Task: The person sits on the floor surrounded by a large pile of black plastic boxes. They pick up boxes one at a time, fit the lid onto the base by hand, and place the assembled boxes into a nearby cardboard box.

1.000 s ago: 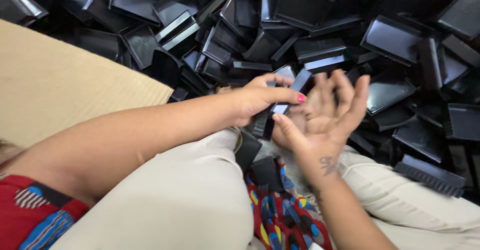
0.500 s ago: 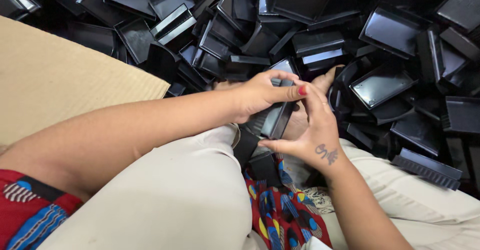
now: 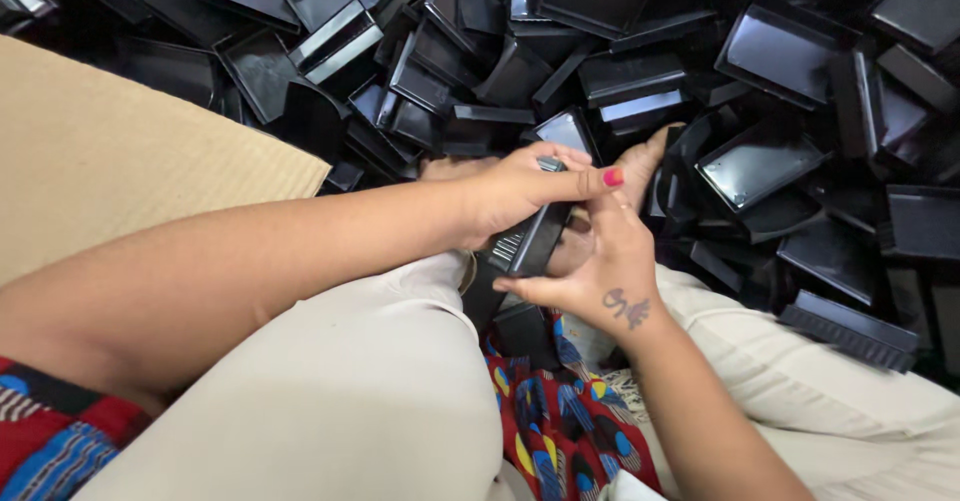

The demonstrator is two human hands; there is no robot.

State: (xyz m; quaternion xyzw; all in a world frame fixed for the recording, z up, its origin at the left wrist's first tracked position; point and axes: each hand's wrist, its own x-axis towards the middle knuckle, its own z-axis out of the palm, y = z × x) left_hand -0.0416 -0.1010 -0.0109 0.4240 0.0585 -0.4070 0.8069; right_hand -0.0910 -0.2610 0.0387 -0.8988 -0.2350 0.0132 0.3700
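pile of black plastic trays (image 3: 620, 71) heaped across the far side | tan cardboard sheet (image 3: 110, 171) at left, touching the pile | black brush (image 3: 850, 326) at right by the knee | patterned red cloth (image 3: 560, 431) between cream trouser legs (image 3: 370, 401)

Glossy black plastic trays (image 3: 760, 166), tan ribbed cardboard (image 3: 120, 171), cream trousers (image 3: 370, 391) — red-blue-yellow patterned cloth (image 3: 560, 426), pink-red nail (image 3: 613, 177)

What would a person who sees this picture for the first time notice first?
First, the large heap of black plastic trays that fills the whole upper part of the view. Next, at the centre, the left hand and the right hand, which together grip one black plastic piece above the lap. A sheet of brown cardboard lies at the left, and a black brush rests at the right edge of the heap.
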